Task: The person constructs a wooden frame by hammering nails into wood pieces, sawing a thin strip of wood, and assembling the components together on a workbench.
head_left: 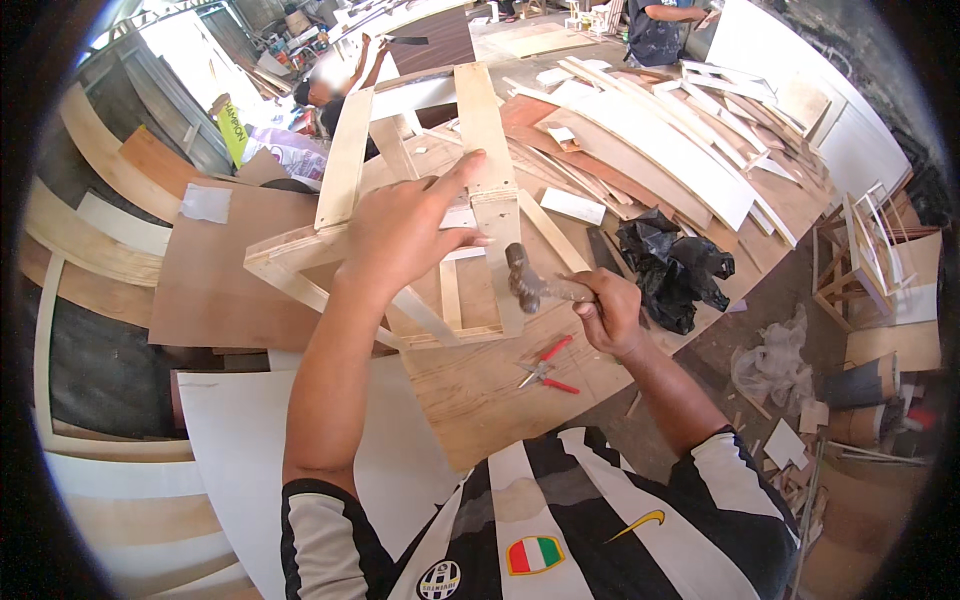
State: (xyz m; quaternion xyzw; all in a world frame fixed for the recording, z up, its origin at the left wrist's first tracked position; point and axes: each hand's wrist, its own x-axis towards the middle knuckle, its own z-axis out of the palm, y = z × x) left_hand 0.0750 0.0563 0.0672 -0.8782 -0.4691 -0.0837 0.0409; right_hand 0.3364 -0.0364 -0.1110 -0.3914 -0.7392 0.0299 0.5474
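Note:
A pale wooden frame (490,125) of joined boards stands on the plywood worktop (470,400). My left hand (405,225) is at the frame, its index finger stretched along a board and its thumb apart, near a joint; the other fingers are hidden. In my right hand (612,310), closed round the handle, is a hammer (527,283). Its head is just right of the frame's near upright board, below the left thumb. Whether it touches the wood I cannot tell. Pliers with red handles (548,366) lie spread on the worktop, nearer to me.
A crumpled black plastic bag (672,265) lies right of the hammer. Behind it are stacked wood strips and panels (640,140). A white sheet (240,430) is at the near left. Two other people (655,35) (335,95) are farther back. Scraps and clear plastic (775,360) litter the right floor.

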